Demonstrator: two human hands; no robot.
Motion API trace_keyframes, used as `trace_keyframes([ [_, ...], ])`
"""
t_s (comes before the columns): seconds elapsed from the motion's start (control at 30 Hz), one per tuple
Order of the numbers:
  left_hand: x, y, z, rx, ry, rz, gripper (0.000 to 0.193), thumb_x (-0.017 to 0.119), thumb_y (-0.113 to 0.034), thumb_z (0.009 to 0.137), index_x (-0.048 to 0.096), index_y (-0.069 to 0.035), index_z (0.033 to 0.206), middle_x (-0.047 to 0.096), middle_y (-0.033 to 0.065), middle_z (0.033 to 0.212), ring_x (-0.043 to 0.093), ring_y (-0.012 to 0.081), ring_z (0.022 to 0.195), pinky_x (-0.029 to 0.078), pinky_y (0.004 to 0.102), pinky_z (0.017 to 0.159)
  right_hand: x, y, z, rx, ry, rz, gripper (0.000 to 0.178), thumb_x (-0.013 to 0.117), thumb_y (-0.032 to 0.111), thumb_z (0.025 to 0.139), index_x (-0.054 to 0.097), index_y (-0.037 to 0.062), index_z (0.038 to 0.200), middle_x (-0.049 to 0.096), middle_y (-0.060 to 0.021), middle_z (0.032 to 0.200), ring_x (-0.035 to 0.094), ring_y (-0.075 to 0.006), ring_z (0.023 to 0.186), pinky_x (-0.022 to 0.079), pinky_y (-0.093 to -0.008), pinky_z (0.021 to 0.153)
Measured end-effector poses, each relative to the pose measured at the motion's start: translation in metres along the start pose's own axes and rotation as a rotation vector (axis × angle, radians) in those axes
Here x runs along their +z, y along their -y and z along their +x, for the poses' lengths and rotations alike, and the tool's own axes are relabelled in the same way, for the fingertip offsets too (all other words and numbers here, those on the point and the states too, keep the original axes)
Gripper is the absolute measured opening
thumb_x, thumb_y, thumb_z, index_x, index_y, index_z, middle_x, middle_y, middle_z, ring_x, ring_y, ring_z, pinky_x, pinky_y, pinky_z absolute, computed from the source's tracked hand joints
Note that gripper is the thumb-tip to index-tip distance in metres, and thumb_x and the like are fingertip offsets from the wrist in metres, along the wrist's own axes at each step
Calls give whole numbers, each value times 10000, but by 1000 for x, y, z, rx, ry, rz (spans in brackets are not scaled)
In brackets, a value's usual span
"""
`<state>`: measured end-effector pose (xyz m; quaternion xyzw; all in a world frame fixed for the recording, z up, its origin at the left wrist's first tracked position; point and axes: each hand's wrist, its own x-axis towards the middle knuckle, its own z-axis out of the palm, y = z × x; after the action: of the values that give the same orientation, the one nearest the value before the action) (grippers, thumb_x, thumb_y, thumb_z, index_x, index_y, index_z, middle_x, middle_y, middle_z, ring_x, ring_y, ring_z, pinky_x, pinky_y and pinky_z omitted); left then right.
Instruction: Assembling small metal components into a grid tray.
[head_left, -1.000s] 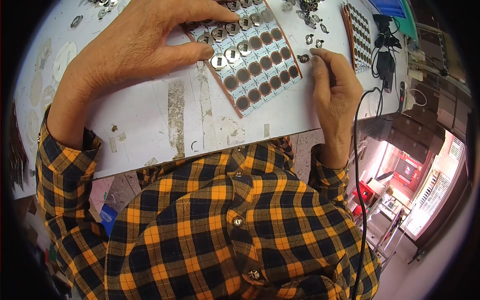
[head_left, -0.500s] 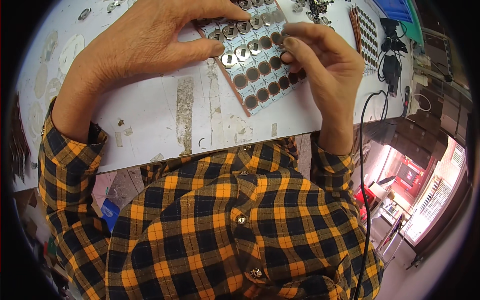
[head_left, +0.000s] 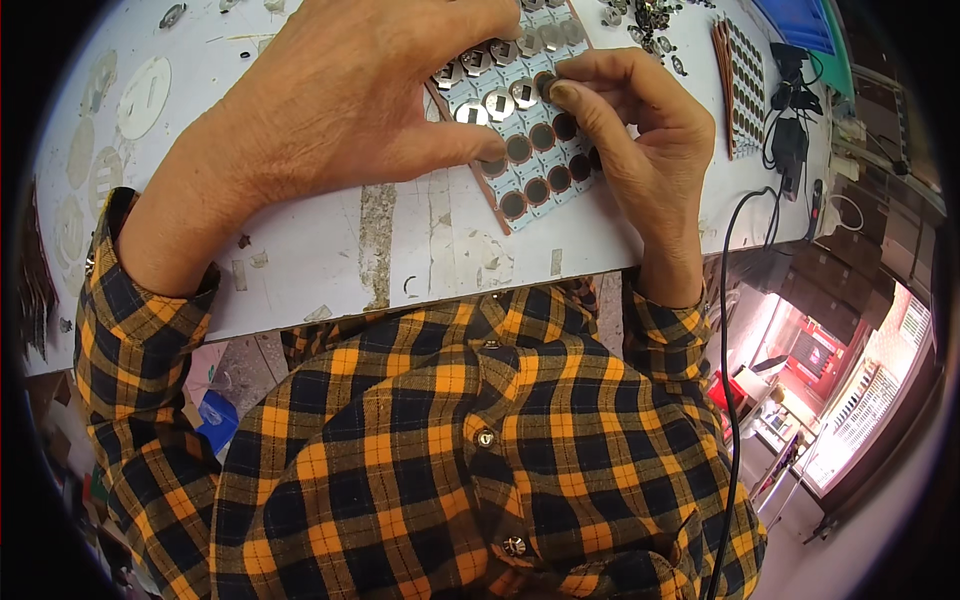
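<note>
Pale-blue flat panel with dark round pads (head_left: 527,169) is laid on a white worktable (head_left: 300,235), beneath both hands. The left hand (head_left: 325,105) is spread wide across it; whether anything is held in the right hand's (head_left: 655,130) narrow pinch cannot be told. Silver round metal pieces (head_left: 499,104) might be knocked askew by brushing fingers.

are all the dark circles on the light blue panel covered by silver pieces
No, the lower rows of the panel show bare dark circles with no silver pieces on them.
</note>
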<state>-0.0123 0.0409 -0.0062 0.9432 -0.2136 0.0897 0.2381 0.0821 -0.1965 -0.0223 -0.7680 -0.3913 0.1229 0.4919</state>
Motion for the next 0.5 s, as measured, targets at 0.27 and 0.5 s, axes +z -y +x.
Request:
trace_keyframes([
  [0.27,77,55,10,598,-716,-150,580,853,-370,797,598,-21,1184,558,234,1363,499,379,1314,391,609,1061,3,-3,1,-37,-21,-46,123,749,-33,897,750,-9,1018,710,-21,880,624,-46,719,491,-192,635],
  [0.5,-1,-1,7,-31,72,-43,589,849,-388,813,601,-25,1205,558,236,1380,488,390,1336,378,633,1079,-3,-3,-2,-35,14,-182,123,749,-18,912,755,-9,1034,642,11,881,577,-28,713,422,-176,618],
])
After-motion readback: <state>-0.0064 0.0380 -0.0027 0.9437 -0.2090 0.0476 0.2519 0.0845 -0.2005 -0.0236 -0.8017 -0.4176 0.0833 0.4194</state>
